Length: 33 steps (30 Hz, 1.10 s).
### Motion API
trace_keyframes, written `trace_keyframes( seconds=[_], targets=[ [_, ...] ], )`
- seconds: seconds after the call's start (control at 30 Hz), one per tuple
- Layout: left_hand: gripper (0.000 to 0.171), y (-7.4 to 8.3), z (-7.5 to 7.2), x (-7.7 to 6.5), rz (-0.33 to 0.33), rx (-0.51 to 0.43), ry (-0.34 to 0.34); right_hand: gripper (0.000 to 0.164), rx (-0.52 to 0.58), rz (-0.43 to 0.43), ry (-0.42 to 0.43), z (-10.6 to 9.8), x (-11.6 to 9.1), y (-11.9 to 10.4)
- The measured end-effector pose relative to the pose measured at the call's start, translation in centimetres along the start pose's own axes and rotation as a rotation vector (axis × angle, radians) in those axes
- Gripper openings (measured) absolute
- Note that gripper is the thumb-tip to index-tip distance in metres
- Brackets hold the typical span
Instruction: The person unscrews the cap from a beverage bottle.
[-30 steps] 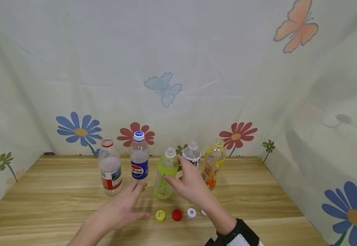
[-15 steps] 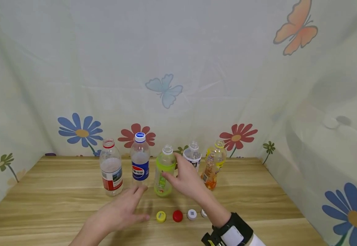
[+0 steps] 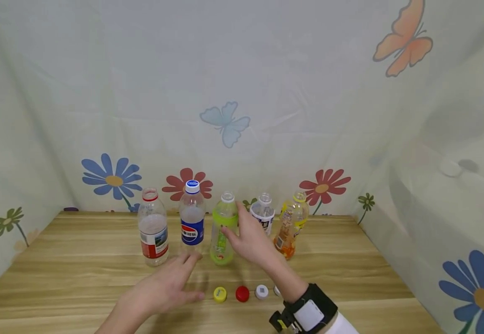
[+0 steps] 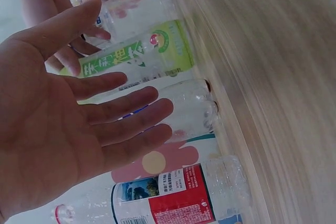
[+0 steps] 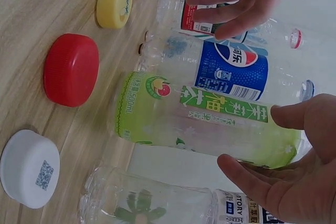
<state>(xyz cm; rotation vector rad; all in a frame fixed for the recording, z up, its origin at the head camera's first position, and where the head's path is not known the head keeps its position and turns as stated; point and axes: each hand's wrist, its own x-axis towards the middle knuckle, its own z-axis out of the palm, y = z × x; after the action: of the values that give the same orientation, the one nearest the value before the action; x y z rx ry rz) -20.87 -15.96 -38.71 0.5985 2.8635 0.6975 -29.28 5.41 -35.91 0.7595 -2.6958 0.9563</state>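
My right hand (image 3: 255,239) grips the upper part of a green-labelled plastic drink bottle (image 3: 221,236), thumb on the near side. The bottle stands upright on the table, its neck uncapped. In the right wrist view the thumb (image 5: 294,116) lies against the label of the green bottle (image 5: 199,114), with fingers on the other side. My left hand (image 3: 162,285) hovers over the table, fingers spread and holding nothing; its palm (image 4: 47,135) faces the bottles in the left wrist view. Just beyond it stands a blue-labelled cola bottle (image 3: 192,232) with a white-and-blue cap.
A red-labelled bottle (image 3: 154,239) without a cap stands left. Right of the green one are a clear bottle (image 3: 263,215) and an orange-bottomed bottle (image 3: 289,232), both uncapped. In front lie a yellow cap (image 3: 219,294), a red cap (image 3: 242,293) and white caps (image 3: 261,292), one partly hidden by my right arm.
My right hand has moved the green bottle slightly left and back, from tilted to upright, into line between the cola bottle and the clear one. My left hand has stayed nearly still.
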Motion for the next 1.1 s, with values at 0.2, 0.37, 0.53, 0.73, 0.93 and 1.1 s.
trace_keyframes(
  seconds=[0.2,0.37,0.53,0.73,0.93,1.1],
  targets=[
    [0.079,-0.1,0.1,0.0,0.008,0.011,-0.005,0.079,-0.027,0.011,0.001,0.3,0.1,0.0],
    [0.079,-0.2,0.1,0.0,-0.001,0.015,-0.024,0.081,-0.025,0.003,0.005,0.3,0.0,-0.2],
    [0.078,-0.3,0.1,0.0,-0.003,0.021,-0.031,0.082,-0.033,-0.006,0.011,0.3,0.0,-0.3],
    [0.078,-0.4,0.2,0.1,-0.003,0.025,-0.035,0.082,-0.032,-0.023,0.037,0.0,-0.2,-0.6],
    [0.078,-0.4,0.2,0.2,-0.012,0.013,-0.048,0.081,0.027,-0.025,0.095,-0.6,-0.3,-0.9],
    [0.076,-0.3,0.1,0.1,-0.003,-0.004,-0.041,0.076,0.021,-0.045,0.176,-0.8,-0.1,-1.2]
  ],
)
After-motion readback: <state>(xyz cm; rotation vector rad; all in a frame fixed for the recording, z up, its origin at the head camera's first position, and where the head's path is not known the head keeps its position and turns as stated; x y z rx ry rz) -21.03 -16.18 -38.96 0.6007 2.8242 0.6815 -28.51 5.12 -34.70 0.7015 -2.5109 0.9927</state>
